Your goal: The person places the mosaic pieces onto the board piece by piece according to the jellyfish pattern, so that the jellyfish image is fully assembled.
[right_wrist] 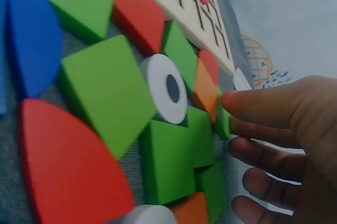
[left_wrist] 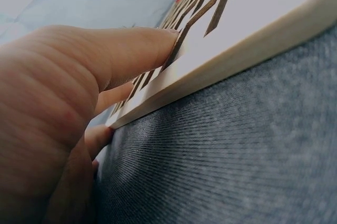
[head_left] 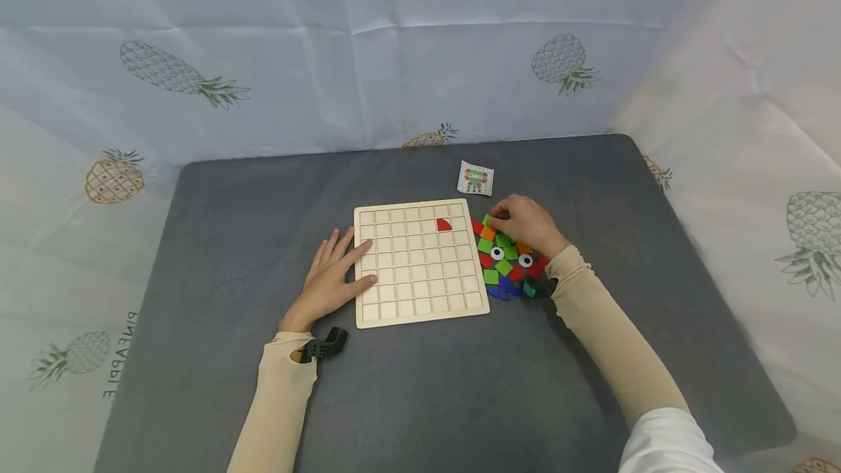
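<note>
Head view has the right hand (head_left: 525, 221) at the pile's twelve o'clock edge, thumb and forefinger together about one side of a green tile (head_left: 487, 220); the right wrist view suggests a light pinch, but how firm it is I cannot tell. Left hand (head_left: 331, 283) lies with fingers spread at the nine o'clock side of a wooden grid board (head_left: 420, 263), thumb and forefinger resting on its face.

Close by the green tile, toward six o'clock, lie an orange tile (head_left: 487, 234) and a red piece (head_left: 477, 228); lower down come two white rings (head_left: 491, 253) and some blue pieces (head_left: 504, 288). With neighbours packed so tightly, a pinch taken too wide could drag the orange tile along, and one taken only at the edge could let the green tile slip. The black wrist camera (head_left: 544, 287) hangs low by the pile and might brush pieces; uneven pressure from the left hand could skew the board.

The green tile looks square-faced, so no long axis stands out, and the thumb hides too much to read its turn. The board, also about square, runs roughly from twelve to six. On it, toward one o'clock from centre, a red quarter-round (head_left: 443, 225) aims its curve at about two. Beyond, at ten-thirty from the right hand, a printed card (head_left: 476, 178) rests on the grey bench (head_left: 394, 400).
</note>
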Tool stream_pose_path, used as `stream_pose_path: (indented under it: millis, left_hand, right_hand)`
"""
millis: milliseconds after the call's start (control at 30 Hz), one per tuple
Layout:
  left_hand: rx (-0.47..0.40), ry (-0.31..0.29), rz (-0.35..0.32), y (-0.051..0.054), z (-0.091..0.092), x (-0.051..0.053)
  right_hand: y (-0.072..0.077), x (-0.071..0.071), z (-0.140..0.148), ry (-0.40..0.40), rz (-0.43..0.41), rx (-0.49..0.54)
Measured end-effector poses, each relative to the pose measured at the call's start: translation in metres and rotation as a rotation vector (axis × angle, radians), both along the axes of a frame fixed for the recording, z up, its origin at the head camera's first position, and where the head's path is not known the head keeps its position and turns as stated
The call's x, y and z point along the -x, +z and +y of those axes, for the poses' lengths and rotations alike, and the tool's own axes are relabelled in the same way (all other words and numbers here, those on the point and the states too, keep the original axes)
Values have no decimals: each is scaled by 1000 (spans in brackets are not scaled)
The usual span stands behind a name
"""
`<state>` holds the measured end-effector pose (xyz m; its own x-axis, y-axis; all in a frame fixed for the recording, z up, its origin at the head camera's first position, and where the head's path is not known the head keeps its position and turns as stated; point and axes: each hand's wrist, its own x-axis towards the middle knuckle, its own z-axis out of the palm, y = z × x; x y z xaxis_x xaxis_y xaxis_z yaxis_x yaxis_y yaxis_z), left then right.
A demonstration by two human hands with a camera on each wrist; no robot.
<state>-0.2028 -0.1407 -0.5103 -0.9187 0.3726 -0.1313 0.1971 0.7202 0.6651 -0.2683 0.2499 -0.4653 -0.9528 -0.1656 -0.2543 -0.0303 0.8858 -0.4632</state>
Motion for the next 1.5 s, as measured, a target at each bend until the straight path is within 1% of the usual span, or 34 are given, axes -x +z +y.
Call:
stream_pose_path:
  millis: [67, 167, 367, 567, 733, 867, 1000, 1133, 1200, 1500]
  left_hand:
    - [3, -3, 6, 0, 0, 0]
    - [5, -8, 9, 1, 0, 0]
    - [0, -8, 2, 1, 0, -1]
    - [3, -10, 5, 0, 0, -1]
    - [2, -3, 0, 0, 0, -2]
    - [2, 5, 6, 1, 1, -2]
    - [1, 7, 4, 2, 1, -2]
    - [2, 5, 4, 3, 1, -1]
    - [6, 4, 6, 3, 1, -1]
    - [8, 0, 9, 4, 1, 0]
  right_hand:
    - [-1, -1, 0, -4, 9, -14]
    - [-2, -1, -1, -12, 17, -4]
    - [3, 1, -1, -22, 17, 88]
    - [15, 10, -8, -26, 88, 199]
    - [21, 21, -27, -11, 109, 265]
    - [21, 27, -44, 19, 114, 298]
    - [17, 32, -55, 74, 112, 327]
    - [15, 35, -65, 135, 71, 367]
    - [14, 35, -69, 153, 42, 377]
    - [3, 35, -86, 231, -17, 313]
